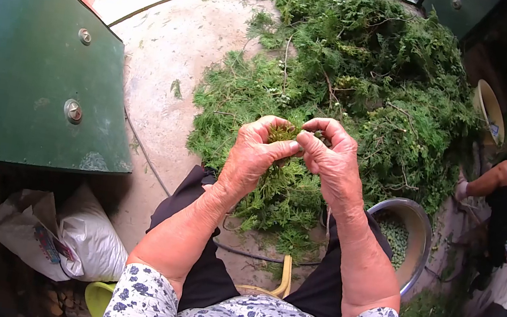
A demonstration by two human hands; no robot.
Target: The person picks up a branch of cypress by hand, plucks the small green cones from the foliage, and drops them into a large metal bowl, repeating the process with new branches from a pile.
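My left hand [254, 152] grips a sprig [281, 135] over the branch pile [347, 67], steadying it for my right hand's [336, 162] pinching fingers; basin [411, 240] beside pile, reachable.

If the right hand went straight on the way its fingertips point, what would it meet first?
Most likely the green sprig at the left hand, with that hand's thumb and fingers right behind; the right hand looks very close already, though depth is unclear.
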